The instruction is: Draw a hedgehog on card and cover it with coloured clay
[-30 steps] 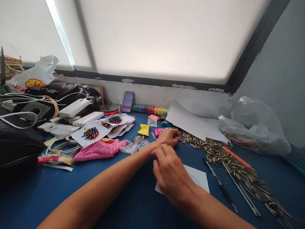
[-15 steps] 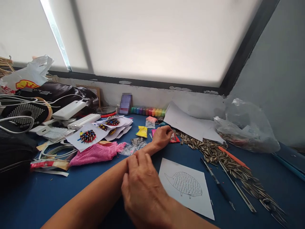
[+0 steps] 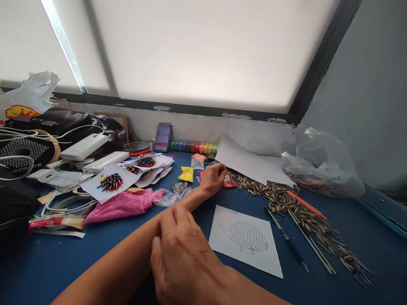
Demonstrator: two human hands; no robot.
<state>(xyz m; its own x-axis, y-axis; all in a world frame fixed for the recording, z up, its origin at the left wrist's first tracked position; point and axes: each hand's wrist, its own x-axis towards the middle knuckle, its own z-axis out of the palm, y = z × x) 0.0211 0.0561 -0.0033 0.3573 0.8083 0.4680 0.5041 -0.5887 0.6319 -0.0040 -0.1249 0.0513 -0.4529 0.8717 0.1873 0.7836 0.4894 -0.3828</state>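
My left arm reaches across the blue table, and my left hand (image 3: pixel 212 178) rests curled among small clay packets. A red packet (image 3: pixel 229 180) lies just beyond its fingers; whatever they hold, if anything, is hidden. Across my left forearm (image 3: pixel 140 243) lies my right hand (image 3: pixel 182 250), its fingers bent around the arm. To the right of my right hand is a white sheet with a hedgehog drawing (image 3: pixel 246 239). A yellow packet (image 3: pixel 186 174) sits left of my left hand.
Sunflower seeds (image 3: pixel 280 197) spread along the right, with a pen (image 3: pixel 288 239) and an orange stick (image 3: pixel 307 204) by them. Finished hedgehog cards (image 3: pixel 111 182), a pink cloth (image 3: pixel 121 205) and white power banks (image 3: pixel 84 147) crowd the left. A plastic bag (image 3: pixel 327 165) stands at back right.
My right hand has slid slightly along my left forearm toward the elbow. The whole view has shifted a little; my left hand stays by the packets.
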